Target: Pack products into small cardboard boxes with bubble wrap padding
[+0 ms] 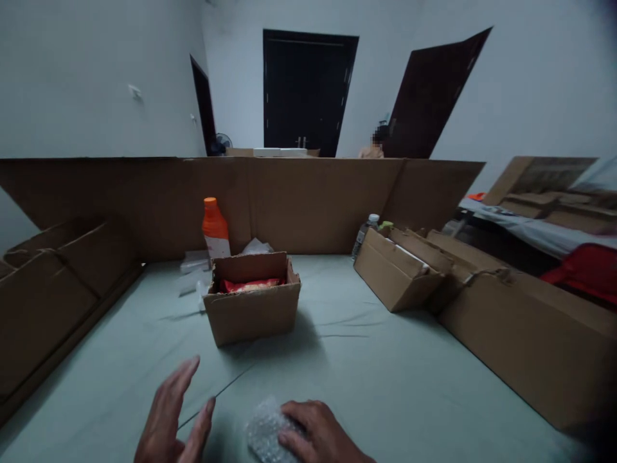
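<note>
My right hand (321,432) is closed around the right side of a bubble-wrapped bundle (267,429) low in the head view; what the wrap holds cannot be made out. To its left, my left hand (176,415) is raised with thumb and fingers apart and nothing between them. A thin dark line (236,379) on the green cloth runs behind the left thumb. Beyond both hands stands an open cardboard box (255,318) with a red packet (250,285) inside.
An orange-capped bottle (214,228) and clear plastic packets (193,273) are behind the box. At right, a smaller carton (398,273) stands beside a clear bottle (366,235). Cardboard walls (313,206) surround the green-covered table (385,379). A person (373,146) is far back.
</note>
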A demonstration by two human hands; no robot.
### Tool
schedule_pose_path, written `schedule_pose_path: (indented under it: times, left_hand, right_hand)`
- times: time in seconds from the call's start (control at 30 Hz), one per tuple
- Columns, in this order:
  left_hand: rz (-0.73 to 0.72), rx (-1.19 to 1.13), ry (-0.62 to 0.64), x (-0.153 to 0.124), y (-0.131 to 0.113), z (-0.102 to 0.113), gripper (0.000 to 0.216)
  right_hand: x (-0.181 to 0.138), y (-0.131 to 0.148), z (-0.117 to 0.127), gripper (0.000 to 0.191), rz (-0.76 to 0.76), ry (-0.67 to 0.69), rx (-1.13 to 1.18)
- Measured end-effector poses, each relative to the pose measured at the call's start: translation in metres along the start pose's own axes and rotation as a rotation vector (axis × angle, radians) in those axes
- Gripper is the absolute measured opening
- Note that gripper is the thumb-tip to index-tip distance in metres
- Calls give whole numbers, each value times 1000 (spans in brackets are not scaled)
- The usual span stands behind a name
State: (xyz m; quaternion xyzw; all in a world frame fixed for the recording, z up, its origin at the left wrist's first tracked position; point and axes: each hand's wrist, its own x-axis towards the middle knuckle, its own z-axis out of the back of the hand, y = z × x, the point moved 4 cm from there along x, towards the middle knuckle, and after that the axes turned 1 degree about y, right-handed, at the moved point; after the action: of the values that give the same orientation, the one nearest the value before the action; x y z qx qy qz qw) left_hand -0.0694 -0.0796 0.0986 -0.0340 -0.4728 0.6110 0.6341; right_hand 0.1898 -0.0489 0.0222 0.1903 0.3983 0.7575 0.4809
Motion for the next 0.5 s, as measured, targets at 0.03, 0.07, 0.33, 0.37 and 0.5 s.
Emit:
schedule_pose_path:
  times: [0.03,0.07,0.33,0.37,0.5]
  left_hand:
    - [-137,62,-24,21,-11,5,47]
    - [-268,108,-50,43,-21,7,48]
    - [-505,236,-88,117,-22,-30,48]
    - [-527,219,-82,111,-19,-32,46]
    - [-611,186,-79,87,-10,-33,37]
  right_hand:
    - [-1,-2,5,27,-3,17,-2]
    - [-1,-2,11,27,2,23,0]
    - [10,40,79,14,197,-28,-15]
    - [10,47,97,14,225,-98,-41]
    - [17,95,174,15,334,-497,-240]
